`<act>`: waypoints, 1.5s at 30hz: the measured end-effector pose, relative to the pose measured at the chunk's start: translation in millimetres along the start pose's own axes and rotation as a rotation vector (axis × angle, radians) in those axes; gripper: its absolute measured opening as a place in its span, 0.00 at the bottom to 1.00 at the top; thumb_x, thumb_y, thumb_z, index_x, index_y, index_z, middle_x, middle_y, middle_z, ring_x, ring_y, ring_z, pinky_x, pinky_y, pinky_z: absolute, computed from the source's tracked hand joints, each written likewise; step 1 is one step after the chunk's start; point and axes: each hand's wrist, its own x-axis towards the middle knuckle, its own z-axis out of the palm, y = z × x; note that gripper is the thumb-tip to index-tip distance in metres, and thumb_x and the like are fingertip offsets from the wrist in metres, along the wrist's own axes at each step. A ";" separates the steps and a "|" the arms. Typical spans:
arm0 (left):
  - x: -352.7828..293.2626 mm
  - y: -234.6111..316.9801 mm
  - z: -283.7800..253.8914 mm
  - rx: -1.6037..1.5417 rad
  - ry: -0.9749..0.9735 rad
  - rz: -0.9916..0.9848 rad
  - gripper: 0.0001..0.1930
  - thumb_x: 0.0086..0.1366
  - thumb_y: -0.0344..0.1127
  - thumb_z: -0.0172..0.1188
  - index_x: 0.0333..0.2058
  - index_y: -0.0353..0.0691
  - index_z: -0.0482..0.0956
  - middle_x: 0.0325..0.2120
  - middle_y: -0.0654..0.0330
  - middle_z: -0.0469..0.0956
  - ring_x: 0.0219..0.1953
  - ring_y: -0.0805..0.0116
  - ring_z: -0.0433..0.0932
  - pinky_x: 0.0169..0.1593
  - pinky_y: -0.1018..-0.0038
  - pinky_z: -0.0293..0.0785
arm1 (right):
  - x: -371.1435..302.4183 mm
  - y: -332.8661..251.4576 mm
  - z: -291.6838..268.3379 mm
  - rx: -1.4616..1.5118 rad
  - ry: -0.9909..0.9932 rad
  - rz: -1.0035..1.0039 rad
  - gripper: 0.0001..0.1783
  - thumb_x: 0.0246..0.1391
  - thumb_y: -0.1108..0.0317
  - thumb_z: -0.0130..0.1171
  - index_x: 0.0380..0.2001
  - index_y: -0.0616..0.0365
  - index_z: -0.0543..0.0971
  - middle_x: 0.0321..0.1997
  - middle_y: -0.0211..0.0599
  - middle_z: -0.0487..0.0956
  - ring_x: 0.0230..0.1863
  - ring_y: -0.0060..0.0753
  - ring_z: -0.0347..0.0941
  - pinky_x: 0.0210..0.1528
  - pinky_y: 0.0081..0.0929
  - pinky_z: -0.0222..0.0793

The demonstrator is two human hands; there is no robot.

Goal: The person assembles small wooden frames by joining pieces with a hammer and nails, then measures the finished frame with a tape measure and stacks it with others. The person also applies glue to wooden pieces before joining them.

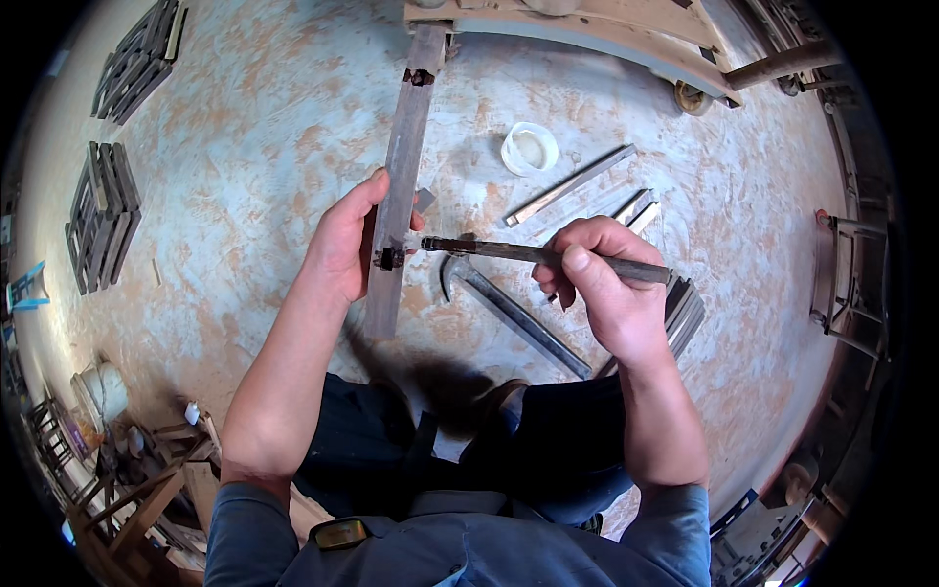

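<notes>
My left hand (342, 235) is closed round a long greyish-brown wooden bar (403, 157), which stretches away from me. Two dark, rough-edged holes are cut in the bar, one near its far end and one beside my hand. Between thumb and fingers, my right hand (608, 274) grips a slim wooden stick (548, 254). The stick lies nearly crosswise, and its dark, wet-looking end is just right of the nearer hole; whether it touches the bar I cannot tell. Below it a claw hammer (518, 318) lies on the floor.
A white plastic tub (529, 149) with pale contents stands on the floor near a loose wooden strip (570, 185). More strips (685, 318) lie beside my right forearm. Ahead is a wheeled wooden platform (587, 34). Stacked wooden frames (103, 217) stand at left; a metal-framed stand (849, 274) is at right.
</notes>
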 end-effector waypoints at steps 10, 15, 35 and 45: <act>0.2 1.3 5.2 0.088 -0.018 0.161 0.20 0.68 0.45 0.55 0.49 0.36 0.70 0.36 0.55 0.78 0.36 0.62 0.80 0.40 0.62 0.80 | 4.4 3.6 -15.9 -0.014 0.102 -0.057 0.08 0.60 0.68 0.58 0.34 0.63 0.79 0.29 0.34 0.81 0.28 0.19 0.74 0.29 0.17 0.68; 3.7 8.2 -9.1 0.060 -0.172 0.119 0.17 0.69 0.40 0.52 0.52 0.36 0.68 0.38 0.54 0.78 0.39 0.58 0.82 0.44 0.60 0.80 | 13.8 7.8 -28.7 0.069 0.188 -0.067 0.11 0.62 0.65 0.57 0.36 0.63 0.77 0.27 0.37 0.80 0.26 0.22 0.74 0.25 0.19 0.69; 6.5 7.2 -9.6 0.366 0.068 0.185 0.18 0.69 0.38 0.52 0.53 0.34 0.69 0.40 0.58 0.77 0.40 0.63 0.82 0.45 0.67 0.79 | 14.9 10.6 -33.5 0.044 0.166 -0.087 0.10 0.63 0.65 0.56 0.35 0.63 0.76 0.25 0.35 0.78 0.25 0.22 0.73 0.25 0.19 0.68; -5.0 11.5 -0.8 0.199 -0.067 0.225 0.24 0.69 0.36 0.50 0.61 0.37 0.61 0.45 0.51 0.77 0.46 0.54 0.81 0.49 0.61 0.78 | 16.0 12.8 -35.9 -0.021 0.190 -0.083 0.10 0.62 0.64 0.57 0.34 0.61 0.77 0.25 0.32 0.79 0.24 0.19 0.72 0.25 0.17 0.67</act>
